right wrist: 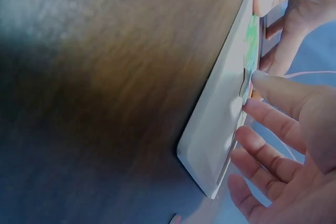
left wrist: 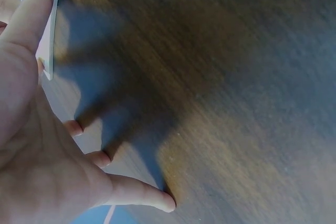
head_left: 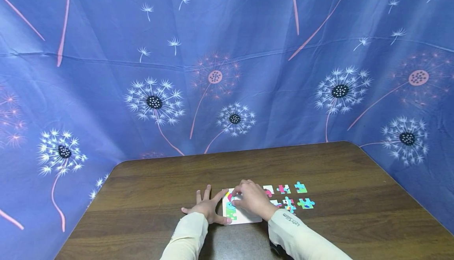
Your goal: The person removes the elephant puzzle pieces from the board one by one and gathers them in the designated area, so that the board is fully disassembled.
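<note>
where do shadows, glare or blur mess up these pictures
Left wrist: the person's bare, spread left hand throws dark finger shadows over the brown wood-grain table, whose grain looks soft; right wrist: a pale sheen at upper left on the table and bright patches on the flat white rectangular puzzle board, table blurred; head: fairly even light, but the small multicoloured jigsaw pieces lack fine detail.

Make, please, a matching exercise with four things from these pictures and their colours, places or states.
1. left hand
2. loose pieces
3. table
4. cloth

A. brown
B. in two rows, to the right of the board
C. blue, with a flower print
D. spread, at the left side of the board

Pairs: 1-D, 2-B, 3-A, 4-C
</note>
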A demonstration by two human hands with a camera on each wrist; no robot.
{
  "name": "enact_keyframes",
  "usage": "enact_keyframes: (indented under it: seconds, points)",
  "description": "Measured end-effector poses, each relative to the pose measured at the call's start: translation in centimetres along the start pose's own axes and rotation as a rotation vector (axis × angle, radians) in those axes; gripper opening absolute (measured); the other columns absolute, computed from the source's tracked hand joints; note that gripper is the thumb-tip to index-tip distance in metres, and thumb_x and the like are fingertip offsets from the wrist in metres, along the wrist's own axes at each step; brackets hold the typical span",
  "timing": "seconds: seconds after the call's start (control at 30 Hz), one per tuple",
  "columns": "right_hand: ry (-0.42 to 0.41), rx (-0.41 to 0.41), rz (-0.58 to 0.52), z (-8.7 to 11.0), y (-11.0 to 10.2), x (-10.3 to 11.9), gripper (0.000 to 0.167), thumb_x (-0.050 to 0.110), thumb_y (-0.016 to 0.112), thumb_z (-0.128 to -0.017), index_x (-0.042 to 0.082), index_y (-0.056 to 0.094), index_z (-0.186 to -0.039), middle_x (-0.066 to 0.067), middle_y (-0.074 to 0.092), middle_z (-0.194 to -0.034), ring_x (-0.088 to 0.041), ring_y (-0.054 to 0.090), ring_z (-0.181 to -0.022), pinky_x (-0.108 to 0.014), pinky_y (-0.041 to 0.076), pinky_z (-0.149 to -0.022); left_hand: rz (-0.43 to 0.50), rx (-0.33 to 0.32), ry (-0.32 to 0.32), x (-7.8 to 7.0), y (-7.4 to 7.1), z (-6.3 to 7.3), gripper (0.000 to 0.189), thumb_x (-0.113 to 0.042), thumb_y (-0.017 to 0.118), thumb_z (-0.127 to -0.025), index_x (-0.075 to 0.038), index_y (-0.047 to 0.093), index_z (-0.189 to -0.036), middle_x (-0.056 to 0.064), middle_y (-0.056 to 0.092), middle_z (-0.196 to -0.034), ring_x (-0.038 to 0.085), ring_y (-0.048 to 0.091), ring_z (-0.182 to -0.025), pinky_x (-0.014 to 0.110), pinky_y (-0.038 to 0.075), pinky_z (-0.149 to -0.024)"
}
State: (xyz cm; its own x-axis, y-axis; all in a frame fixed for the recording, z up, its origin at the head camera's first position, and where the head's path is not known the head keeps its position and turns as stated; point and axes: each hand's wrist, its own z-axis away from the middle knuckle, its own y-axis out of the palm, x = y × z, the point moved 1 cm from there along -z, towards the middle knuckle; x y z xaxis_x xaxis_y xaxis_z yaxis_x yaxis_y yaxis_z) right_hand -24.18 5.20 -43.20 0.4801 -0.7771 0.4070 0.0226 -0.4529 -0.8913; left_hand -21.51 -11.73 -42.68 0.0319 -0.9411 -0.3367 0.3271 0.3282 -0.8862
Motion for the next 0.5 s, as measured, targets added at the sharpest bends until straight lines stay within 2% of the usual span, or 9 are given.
enact_keyframes:
  seconds: [0.2,0.5]
  points:
    - [0.033,-0.007,0.040,-0.18,0.10,0.26,0.021,0.021,0.090,-0.076,0.012,0.079,-0.093,-0.003,0.065,-0.088,-0.022,0.061,-0.086,-0.042,0.052,-0.075,0.002,0.008,-0.002,-0.02,-0.16,0.06,0.094,-0.049,0.086,-0.076,-0.041,0.036,-0.155,0.011,0.016,-0.168,0.046,0.010,-0.153,0.092,0.016,-0.093]
    - [0.054,-0.009,0.032,-0.10,0.24,0.37,0.020,0.019,0.090,-0.076,0.013,0.078,-0.091,-0.001,0.063,-0.088,-0.023,0.062,-0.088,-0.045,0.054,-0.078,0.000,-0.002,0.000,-0.11,-0.18,0.33,0.097,-0.049,0.087,-0.075,-0.037,0.033,-0.155,0.011,0.017,-0.167,0.045,0.011,-0.153,0.091,0.017,-0.092]
